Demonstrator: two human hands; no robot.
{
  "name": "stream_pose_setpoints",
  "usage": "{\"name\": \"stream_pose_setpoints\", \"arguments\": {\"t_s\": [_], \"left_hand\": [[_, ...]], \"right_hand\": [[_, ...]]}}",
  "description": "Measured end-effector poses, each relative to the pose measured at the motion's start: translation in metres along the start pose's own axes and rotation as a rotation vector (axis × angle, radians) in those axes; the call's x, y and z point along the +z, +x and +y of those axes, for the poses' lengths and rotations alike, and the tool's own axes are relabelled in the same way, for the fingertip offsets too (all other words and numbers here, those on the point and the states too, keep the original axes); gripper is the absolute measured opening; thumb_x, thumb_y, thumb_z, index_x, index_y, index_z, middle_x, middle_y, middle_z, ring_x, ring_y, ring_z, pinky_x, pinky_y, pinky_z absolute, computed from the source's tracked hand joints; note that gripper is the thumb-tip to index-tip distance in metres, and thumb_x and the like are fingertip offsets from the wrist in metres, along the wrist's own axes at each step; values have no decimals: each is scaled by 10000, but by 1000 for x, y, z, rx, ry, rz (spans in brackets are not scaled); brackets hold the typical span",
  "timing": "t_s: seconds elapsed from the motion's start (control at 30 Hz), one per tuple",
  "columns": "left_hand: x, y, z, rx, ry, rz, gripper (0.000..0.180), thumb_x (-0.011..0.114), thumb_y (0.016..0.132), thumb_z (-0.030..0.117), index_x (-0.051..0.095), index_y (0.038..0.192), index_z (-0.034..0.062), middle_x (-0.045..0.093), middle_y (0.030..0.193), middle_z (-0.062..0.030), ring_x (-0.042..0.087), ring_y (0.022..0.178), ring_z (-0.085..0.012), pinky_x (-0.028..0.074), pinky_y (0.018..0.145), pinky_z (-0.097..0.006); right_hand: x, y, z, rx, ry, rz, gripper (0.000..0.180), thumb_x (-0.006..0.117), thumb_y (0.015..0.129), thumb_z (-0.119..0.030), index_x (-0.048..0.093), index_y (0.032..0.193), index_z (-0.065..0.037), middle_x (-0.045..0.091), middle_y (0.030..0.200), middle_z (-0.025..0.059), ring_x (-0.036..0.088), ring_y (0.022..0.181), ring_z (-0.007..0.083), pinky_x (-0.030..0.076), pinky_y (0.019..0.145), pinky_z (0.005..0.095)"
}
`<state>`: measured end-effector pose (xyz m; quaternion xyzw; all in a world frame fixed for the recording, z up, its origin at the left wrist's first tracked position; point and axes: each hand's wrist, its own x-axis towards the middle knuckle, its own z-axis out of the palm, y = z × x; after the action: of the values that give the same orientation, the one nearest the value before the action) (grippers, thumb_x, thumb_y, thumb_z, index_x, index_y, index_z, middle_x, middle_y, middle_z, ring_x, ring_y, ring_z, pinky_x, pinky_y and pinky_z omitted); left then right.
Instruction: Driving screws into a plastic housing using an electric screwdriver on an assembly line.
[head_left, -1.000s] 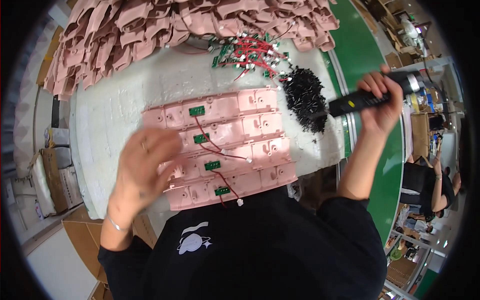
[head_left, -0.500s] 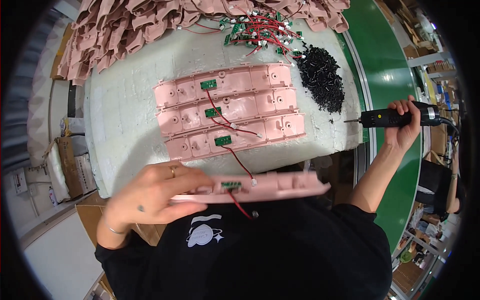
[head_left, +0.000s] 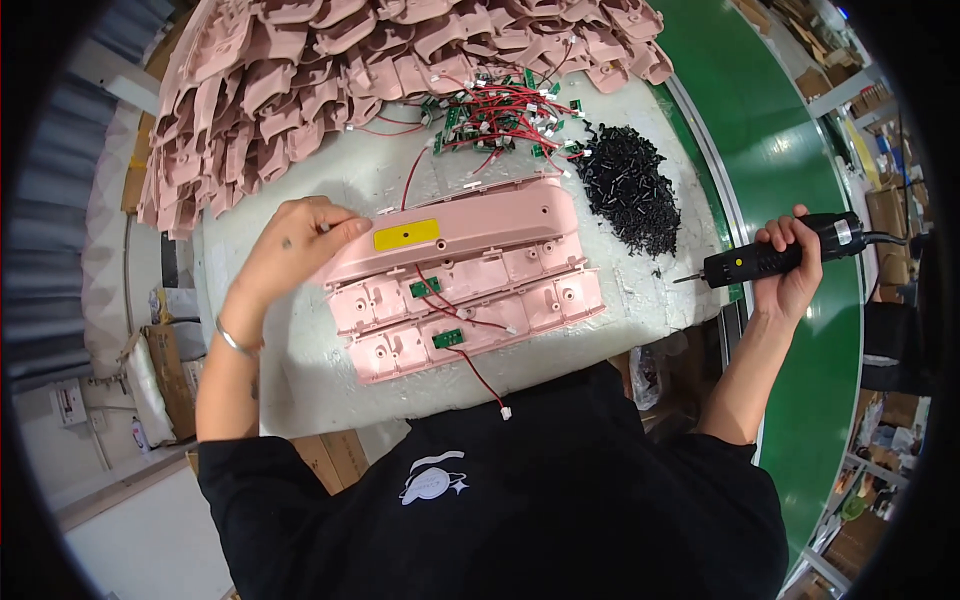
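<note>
My left hand [head_left: 300, 240] fingers curled on pink plastic housing [head_left: 455, 235], my right hand [head_left: 795, 265] fisted round electric screwdriver [head_left: 770, 258], white padded bench [head_left: 300, 370], green conveyor belt [head_left: 790, 160], black screw pile [head_left: 630, 185]

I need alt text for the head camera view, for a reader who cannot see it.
The left hand lays a pink plastic housing with a yellow label over two open housings on a white mat. The right hand holds a black electric screwdriver beside a pile of black screws.

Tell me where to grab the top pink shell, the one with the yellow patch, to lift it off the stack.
Probably by its left end, coming from the left. The top pink shell is long and narrow, lying flat across the shells beneath; the left hand already rests at that end. Red wires run from its front edge, so avoid gripping there.
</note>
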<state>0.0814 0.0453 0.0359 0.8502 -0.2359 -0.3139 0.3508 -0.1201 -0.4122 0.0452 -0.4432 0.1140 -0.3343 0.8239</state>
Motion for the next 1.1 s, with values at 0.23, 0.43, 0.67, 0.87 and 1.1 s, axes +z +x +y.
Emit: {"name": "stream_pose_setpoints", "arguments": {"t_s": [0.23, 0.43, 0.67, 0.87, 1.1], "left_hand": [[44, -6, 53, 533, 528, 497, 348, 752, 702, 204, 658, 972, 6, 628, 955, -125, 576, 903, -309, 479, 777, -379], [57, 15, 51, 510, 497, 346, 551, 798, 629, 176, 596, 1117, 18, 629, 993, -118, 571, 900, -310, 479, 798, -381], [55, 27, 43, 452, 400, 350, 683, 823, 584, 126, 546, 1203, 42, 608, 1011, -131, 561, 925, -327, 473, 810, -387], [58, 28, 49, 385, 260, 334, 926, 819, 579, 55, 351, 1377, 82, 597, 1005, -157, 558, 942, -336, 466, 828, -404], [58, 27, 41, 448, 351, 335, 919, 814, 591, 60, 357, 1388, 92, 605, 991, -156, 571, 910, -329, 472, 817, -403]], "right_hand": [[-5, 4, 5, -1, -39, 53, 245, 573, 862, -95, 495, 1077, -9, 444, 723, 2, 442, 649, 99, 390, 689, 276], [12, 5, 16, 18, -16, 15, 244, 570, 852, -88, 505, 1073, -7, 430, 711, 3, 435, 636, 103, 396, 671, 278], [3, 8, 19, 17, -26, 42, 252, 574, 849, -86, 501, 1076, -4, 435, 712, 1, 433, 634, 101, 397, 676, 277], [-5, 10, 15, 38, 23, 1, 239, 554, 858, -66, 494, 1079, 0, 422, 715, -3, 419, 648, 96, 390, 690, 272], [-7, 13, 18, 34, 16, 4, 237, 552, 859, -61, 501, 1080, 7, 419, 717, 1, 422, 653, 99, 393, 695, 276]]}}
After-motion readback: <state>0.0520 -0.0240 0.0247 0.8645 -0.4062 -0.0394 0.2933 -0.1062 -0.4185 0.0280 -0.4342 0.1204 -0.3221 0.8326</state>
